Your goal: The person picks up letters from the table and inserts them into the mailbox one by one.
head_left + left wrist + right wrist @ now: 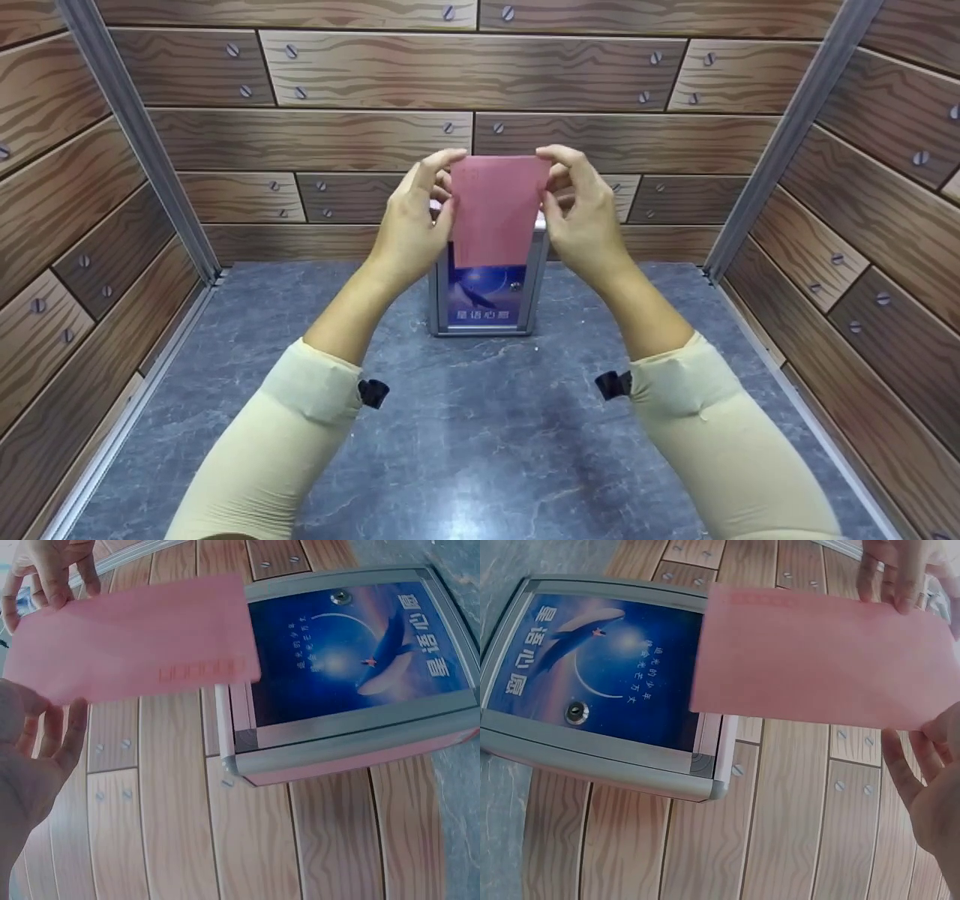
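Both hands hold up a pink envelope by its sides, upright in front of a locked metal-framed box. My left hand pinches its left edge near the top, thumb in front. At the opposite edge, my right hand grips it the same way. A row of small printed squares shows near one end of the envelope in the left wrist view. The box has a blue whale picture on its front door and a round lock. In the head view the envelope hides the box's upper front.
The box stands on a grey marbled tabletop close to the back wall. Wood-patterned panels surround the workspace on the back and both sides. Metal corner posts rise at the left and right rear.
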Motion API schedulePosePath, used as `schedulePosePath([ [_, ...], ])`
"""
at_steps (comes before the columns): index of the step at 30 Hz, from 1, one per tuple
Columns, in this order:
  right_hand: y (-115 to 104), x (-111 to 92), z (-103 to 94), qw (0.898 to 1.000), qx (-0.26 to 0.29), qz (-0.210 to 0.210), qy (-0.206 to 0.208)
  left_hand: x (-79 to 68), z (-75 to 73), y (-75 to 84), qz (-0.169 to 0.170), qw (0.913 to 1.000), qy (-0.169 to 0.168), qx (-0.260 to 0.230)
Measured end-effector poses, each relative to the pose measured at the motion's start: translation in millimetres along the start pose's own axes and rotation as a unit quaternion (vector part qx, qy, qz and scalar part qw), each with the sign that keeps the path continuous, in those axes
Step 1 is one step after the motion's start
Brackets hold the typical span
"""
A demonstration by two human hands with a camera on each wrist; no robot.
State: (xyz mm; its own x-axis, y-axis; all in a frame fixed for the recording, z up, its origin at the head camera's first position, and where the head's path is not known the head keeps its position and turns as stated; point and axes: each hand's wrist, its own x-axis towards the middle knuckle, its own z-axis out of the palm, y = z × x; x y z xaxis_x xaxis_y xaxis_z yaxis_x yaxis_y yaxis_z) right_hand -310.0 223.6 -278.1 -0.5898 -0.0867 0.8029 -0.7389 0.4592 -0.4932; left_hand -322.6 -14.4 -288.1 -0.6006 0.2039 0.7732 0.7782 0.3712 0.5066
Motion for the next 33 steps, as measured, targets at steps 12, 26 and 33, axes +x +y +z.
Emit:
schedulePosePath([
  [12,5,18,1.7,0.994,-0.042,-0.085,0.046,11.4,7.3,-6.1,0.102,0.9920,0.055,0.050],
  [26,29,16,14.4,0.987,-0.065,-0.123,0.081,10.5,25.1,-25.2,0.160,0.9797,0.087,0.084],
  [33,35,17,17.9,0.983,-0.073,-0.142,0.088,11.0,27.1,-31.8,0.155,0.9795,0.093,0.089],
])
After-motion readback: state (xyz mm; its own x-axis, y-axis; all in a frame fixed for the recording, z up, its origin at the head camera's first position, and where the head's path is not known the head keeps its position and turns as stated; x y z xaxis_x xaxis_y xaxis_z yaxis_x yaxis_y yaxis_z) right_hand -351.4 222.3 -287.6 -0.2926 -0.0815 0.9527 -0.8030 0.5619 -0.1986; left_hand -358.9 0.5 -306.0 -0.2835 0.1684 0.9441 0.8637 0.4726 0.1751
